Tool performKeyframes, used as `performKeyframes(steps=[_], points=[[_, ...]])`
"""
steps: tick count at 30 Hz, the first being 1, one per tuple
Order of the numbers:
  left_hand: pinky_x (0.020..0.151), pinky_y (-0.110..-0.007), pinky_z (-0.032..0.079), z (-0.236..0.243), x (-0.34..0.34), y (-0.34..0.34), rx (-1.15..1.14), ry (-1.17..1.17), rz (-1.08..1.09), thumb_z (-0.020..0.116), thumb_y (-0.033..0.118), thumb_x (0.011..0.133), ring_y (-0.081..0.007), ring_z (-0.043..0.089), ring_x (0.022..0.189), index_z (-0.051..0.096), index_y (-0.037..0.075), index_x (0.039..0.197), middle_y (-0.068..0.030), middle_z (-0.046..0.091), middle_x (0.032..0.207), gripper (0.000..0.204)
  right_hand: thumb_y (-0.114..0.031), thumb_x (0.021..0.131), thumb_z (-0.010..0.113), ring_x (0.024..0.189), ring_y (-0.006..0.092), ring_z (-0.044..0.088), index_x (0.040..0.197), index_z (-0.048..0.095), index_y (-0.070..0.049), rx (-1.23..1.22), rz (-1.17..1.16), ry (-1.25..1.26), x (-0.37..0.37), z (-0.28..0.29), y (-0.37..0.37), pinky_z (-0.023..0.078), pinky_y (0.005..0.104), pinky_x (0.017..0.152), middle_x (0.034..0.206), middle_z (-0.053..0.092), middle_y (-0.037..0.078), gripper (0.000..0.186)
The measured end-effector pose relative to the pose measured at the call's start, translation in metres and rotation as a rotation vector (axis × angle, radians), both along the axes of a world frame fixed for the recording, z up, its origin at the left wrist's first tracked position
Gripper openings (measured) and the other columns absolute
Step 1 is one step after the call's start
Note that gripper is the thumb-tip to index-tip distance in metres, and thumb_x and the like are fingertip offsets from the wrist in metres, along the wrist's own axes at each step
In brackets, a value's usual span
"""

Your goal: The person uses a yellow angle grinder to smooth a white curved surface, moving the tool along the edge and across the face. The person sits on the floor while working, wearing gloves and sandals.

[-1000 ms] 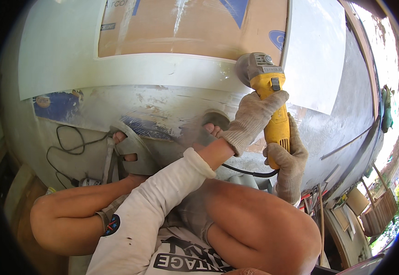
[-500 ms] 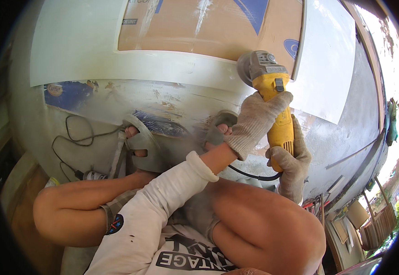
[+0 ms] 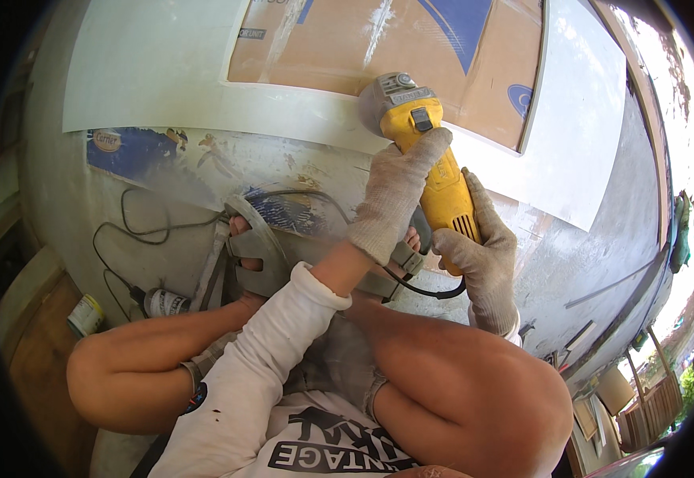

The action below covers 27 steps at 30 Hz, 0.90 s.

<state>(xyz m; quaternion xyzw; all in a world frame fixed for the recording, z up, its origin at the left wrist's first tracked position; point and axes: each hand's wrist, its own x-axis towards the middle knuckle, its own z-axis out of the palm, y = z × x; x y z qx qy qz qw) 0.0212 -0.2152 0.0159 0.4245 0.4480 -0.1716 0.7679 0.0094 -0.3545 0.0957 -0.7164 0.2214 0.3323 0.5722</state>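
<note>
A yellow and grey angle grinder [image 3: 446, 187] is held in both my gloved hands, tilted with its head up and to the left. My left hand [image 3: 390, 187] wraps round the body just below the grey head. Lower down, my right hand [image 3: 486, 255] grips the rear end, where a black cord comes out. The blurred disc and its guard [image 3: 372, 107] meet the white sheet panel [image 3: 179, 95] at the lower edge of its rectangular cutout. Brown and blue cardboard [image 3: 323, 48] shows through the opening. Whether the disc touches the edge I cannot tell.
Pale dust hangs left of the grinder. My sandalled feet [image 3: 255, 255] stand at the panel's near side, with a black cable [image 3: 164, 235] looping beside them. A small tin [image 3: 86, 315] and a dark-and-white cylindrical object [image 3: 168, 303] lie left. Wooden furniture [image 3: 649, 414] stands at right.
The grinder and both hands have moved left along the cutout's lower edge. The view has shifted slightly, and the tin at the left shows more fully.
</note>
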Motion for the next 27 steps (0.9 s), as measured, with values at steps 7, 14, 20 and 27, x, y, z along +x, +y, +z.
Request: performKeyframes(steps=[7,14,20,27], points=[[0.077,-0.039,0.054,-0.004,-0.003,0.0,-0.027,0.015,-0.007,0.086,0.059,0.087,-0.019,0.064,0.086,0.073,0.001,0.117,-0.0094,0.07,0.1,0.066,-0.011,0.085,0.09,0.096,0.015,0.075,0.168,0.039,0.008,-0.008,0.07,-0.016,0.0,0.002,-0.001,0.062,0.0263,0.079,0.13,0.075,0.019,0.099],[0.069,-0.036,0.054,0.002,-0.001,-0.015,-0.068,-0.001,-0.017,0.084,0.056,0.092,-0.0177,0.067,0.08,0.072,0.002,0.118,-0.007,0.07,0.099,0.061,-0.006,0.074,0.085,0.085,0.0139,0.074,0.165,0.049,0.004,-0.064,-0.041,0.033,-0.005,0.006,-0.009,0.061,0.0267,0.069,0.122,0.078,0.018,0.099],[0.071,-0.037,0.055,0.006,0.0,-0.025,-0.102,0.025,-0.111,0.083,0.056,0.092,-0.016,0.065,0.082,0.072,0.001,0.12,-0.0068,0.07,0.1,0.062,-0.005,0.076,0.08,0.08,0.0142,0.073,0.166,0.049,0.003,-0.114,-0.037,0.045,-0.008,0.01,-0.025,0.061,0.0277,0.067,0.116,0.078,0.017,0.096],[0.086,-0.029,0.057,0.002,-0.001,-0.05,-0.181,-0.069,-0.111,0.084,0.052,0.095,-0.014,0.069,0.092,0.073,0.001,0.119,-0.0066,0.072,0.103,0.057,-0.001,0.084,0.08,0.076,0.0084,0.067,0.167,0.045,0.005,-0.105,-0.13,-0.01,-0.019,0.01,-0.042,0.054,0.0226,0.06,0.115,0.076,0.014,0.09]])
